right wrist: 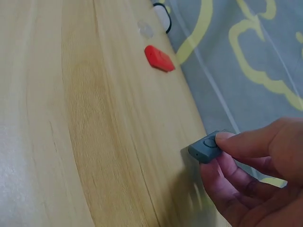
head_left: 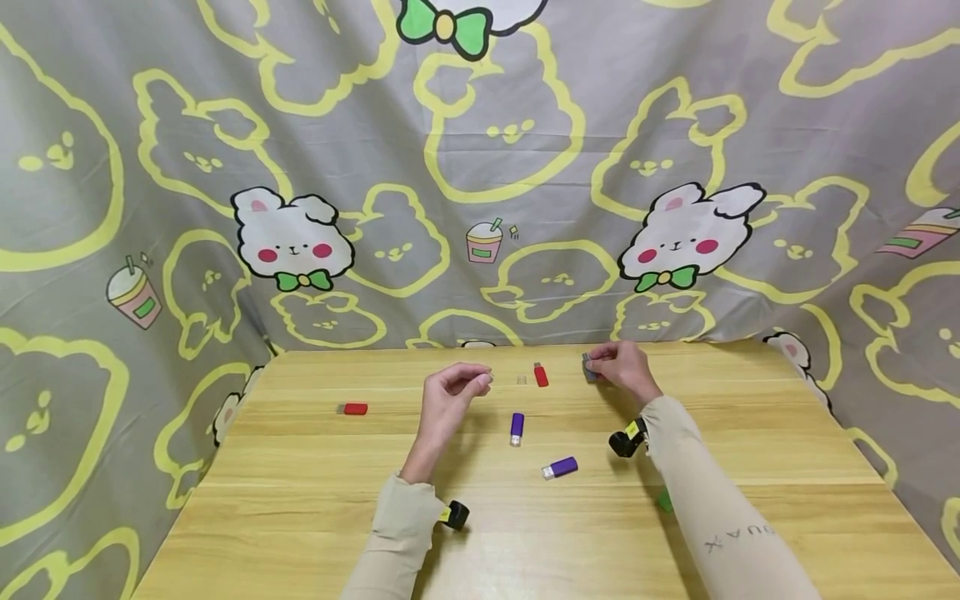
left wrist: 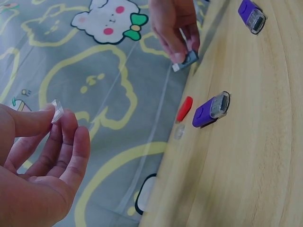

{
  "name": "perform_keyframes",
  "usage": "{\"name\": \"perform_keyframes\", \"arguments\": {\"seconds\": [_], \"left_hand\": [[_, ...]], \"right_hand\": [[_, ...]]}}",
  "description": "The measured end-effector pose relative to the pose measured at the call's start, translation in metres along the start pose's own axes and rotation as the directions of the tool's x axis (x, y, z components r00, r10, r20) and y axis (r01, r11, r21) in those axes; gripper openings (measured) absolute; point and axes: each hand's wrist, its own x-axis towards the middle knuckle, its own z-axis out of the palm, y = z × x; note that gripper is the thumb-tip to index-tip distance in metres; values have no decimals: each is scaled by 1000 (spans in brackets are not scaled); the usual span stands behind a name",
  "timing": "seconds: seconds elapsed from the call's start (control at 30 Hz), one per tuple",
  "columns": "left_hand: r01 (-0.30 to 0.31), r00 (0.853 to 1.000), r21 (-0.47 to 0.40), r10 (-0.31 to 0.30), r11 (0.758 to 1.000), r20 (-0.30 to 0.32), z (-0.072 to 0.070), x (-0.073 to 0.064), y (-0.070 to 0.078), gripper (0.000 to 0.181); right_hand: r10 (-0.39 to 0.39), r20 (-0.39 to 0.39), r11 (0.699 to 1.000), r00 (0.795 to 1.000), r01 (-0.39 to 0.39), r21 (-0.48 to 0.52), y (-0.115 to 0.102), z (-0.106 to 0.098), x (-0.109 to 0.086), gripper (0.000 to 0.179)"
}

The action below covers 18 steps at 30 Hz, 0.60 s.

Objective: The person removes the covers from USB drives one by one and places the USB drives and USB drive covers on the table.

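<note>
My left hand [head_left: 450,404] is raised over the table, pinching a small clear plastic cap [left wrist: 57,111] between thumb and fingertips. Near the back edge, my right hand [head_left: 628,368] pinches a dark grey USB flash drive [right wrist: 205,149] by one end. In the left wrist view the light plug end of that drive points away from the fingers. Between the hands lies a red USB flash drive [head_left: 542,376] with its metal plug bare. Beside it rests another clear cap [head_left: 521,380]. Two purple USB flash drives [head_left: 517,427] [head_left: 562,467], both capped, lie closer to me.
A second red USB flash drive [head_left: 356,409] lies on the left side of the wooden table [head_left: 300,500]. Something green [head_left: 665,499] is partly hidden behind my right forearm. A patterned grey curtain [head_left: 510,225] hangs along the back edge.
</note>
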Motion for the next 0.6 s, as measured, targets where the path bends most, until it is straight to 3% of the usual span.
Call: {"name": "perform_keyframes", "arguments": {"seconds": [0.27, 0.43, 0.6], "left_hand": [[4, 1000, 1, -4, 1000, 11, 2, 0, -1, 14], [14, 1000, -2, -14, 1000, 26, 3, 2, -1, 14], [22, 1000, 23, -22, 999, 16, 2, 0, -3, 13]], "right_hand": [[-4, -12, 999, 1000, 4, -51, 2, 3, 3, 18], [-45, -41, 989, 998, 39, -142, 0, 2, 1, 16], [-111, -77, 960, 991, 87, -267, -1, 6, 0, 11]]}}
